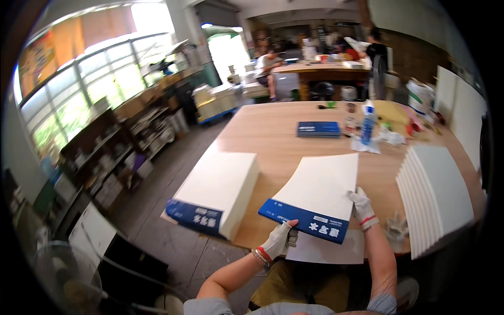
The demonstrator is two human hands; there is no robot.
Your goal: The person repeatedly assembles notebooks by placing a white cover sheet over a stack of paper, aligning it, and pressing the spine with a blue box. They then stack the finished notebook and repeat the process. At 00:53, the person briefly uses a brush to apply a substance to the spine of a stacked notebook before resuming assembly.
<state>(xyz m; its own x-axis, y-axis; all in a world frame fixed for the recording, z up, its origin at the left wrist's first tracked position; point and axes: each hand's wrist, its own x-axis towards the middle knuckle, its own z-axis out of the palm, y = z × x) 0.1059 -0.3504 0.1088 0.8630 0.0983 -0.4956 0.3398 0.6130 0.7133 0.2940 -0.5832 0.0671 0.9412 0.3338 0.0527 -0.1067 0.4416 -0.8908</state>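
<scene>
While I sit at the near edge of the wooden table [273,142], both my gloved hands are on the white sheet with the blue band [315,197], and that sheet is my landmark. My left hand [278,239] is closed on its near blue corner, pinching it; my right hand [361,207] grips its right edge, fingers curled over the paper. So the sheet sits between my hands, tilted, its blue end toward me. Just under its near edge lies a plain white sheet [325,251] overhanging the table. I judge I'm in the middle of lifting or placing this one piece, and the next move would call for keeping both grips even so it stays flat. Left of the sheet stands the thick white stack with a blue end [218,191]. Right of it, the fanned pile of white boards [436,197], with a spare glove [395,228] between. Beyond the sheet lie a dark blue book [318,129] and a blue bottle [368,124]. Farther off, people work at another bench [320,69].
</scene>
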